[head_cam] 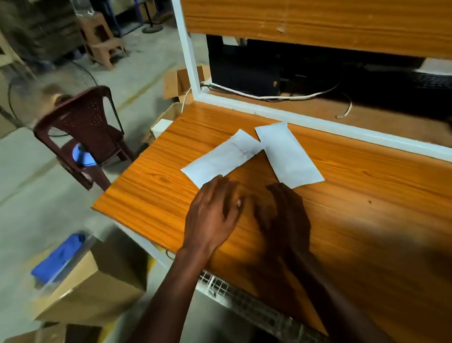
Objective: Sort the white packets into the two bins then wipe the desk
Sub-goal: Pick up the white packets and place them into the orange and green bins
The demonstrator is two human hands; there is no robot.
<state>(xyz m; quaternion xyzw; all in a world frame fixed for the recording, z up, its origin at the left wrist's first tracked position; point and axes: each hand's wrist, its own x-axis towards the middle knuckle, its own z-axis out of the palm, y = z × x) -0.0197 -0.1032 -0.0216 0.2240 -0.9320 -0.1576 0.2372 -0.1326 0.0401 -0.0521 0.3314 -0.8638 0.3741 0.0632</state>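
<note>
Two flat white packets lie on the orange wooden desk (pixel 366 211). The left packet (pixel 223 157) lies slanted, and the right packet (pixel 288 155) overlaps its far corner. My left hand (pixel 213 215) rests palm down on the desk, fingers apart, its fingertips at the near edge of the left packet. Beside it, my right hand (pixel 283 209) lies in shadow just below the right packet's near corner, holding nothing. No bins can be seen on the desk.
A white-framed back panel (pixel 328 130) with cables and dark equipment closes the desk's far side. On the floor to the left stand cardboard boxes (pixel 91 287), one topped by a blue cloth (pixel 58 256), and a maroon plastic chair (pixel 86 131).
</note>
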